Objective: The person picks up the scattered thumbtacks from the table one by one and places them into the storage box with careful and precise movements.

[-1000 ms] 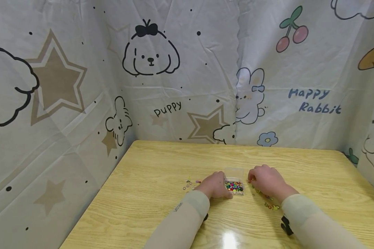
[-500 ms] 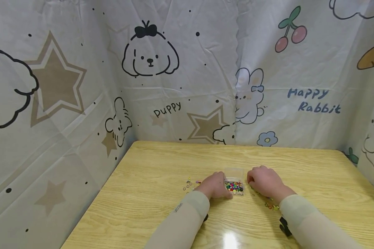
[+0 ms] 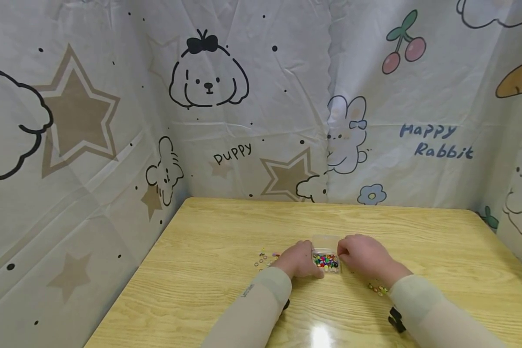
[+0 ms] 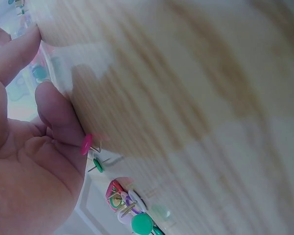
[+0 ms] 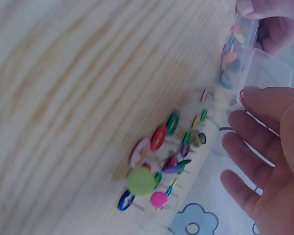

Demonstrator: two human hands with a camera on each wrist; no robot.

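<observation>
A printed curtain (image 3: pixel 226 121) stands behind a wood-grain table (image 3: pixel 226 222). The box (image 3: pixel 324 251), clear plastic, sits on the table between both hands, its lid (image 3: pixel 326 241) open on the far side. The left hand (image 3: pixel 299 259) is clamped on the box's left end. The right hand (image 3: pixel 365 253) is at the right edge, fingers bent; whether its fingertips pinch anything cannot be told.

The left wrist view shows a pink tack (image 4: pixel 86 144) and a green tack (image 4: pixel 142 223) beside the left hand. The right wrist view shows metal pins on the right-hand loose tacks (image 5: pixel 159 137), largely hidden from the head view.

Compared with one second earlier, the right hand has shifted left, from the loose tacks to the box. The boxed tacks (image 3: pixel 326 261) are multicoloured and closely heaped.
</observation>
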